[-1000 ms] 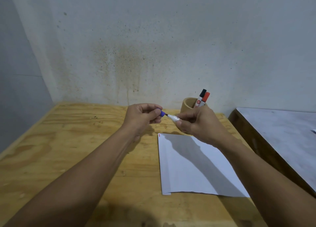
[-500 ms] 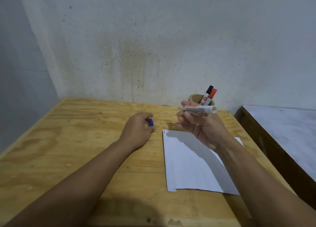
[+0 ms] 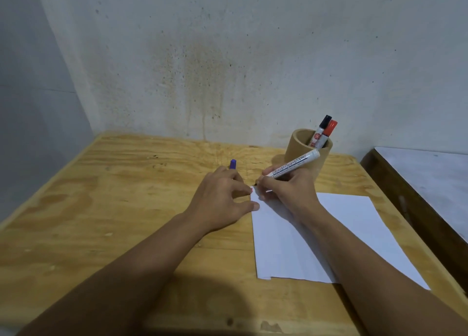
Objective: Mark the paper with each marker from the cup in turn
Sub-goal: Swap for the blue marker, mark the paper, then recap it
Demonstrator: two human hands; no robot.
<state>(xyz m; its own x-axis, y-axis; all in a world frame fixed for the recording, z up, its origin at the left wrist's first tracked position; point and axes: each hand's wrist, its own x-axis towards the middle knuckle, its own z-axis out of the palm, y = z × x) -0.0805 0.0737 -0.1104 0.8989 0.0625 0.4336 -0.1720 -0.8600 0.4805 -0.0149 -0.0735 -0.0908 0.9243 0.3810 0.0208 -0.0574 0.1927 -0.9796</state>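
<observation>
Fingers (image 3: 266, 183) gripping white marker (image 3: 295, 166), cup (image 3: 298, 153) holding black marker (image 3: 322, 130), red marker (image 3: 330, 128)

My head camera is looking forward and down from above my own arms, sitting close over the wooden worktop (image 3: 101, 209). It is facing the stained wall (image 3: 228, 57) at the worktop's far edge, taking in both forearms reaching away from me. It is the only view.
</observation>
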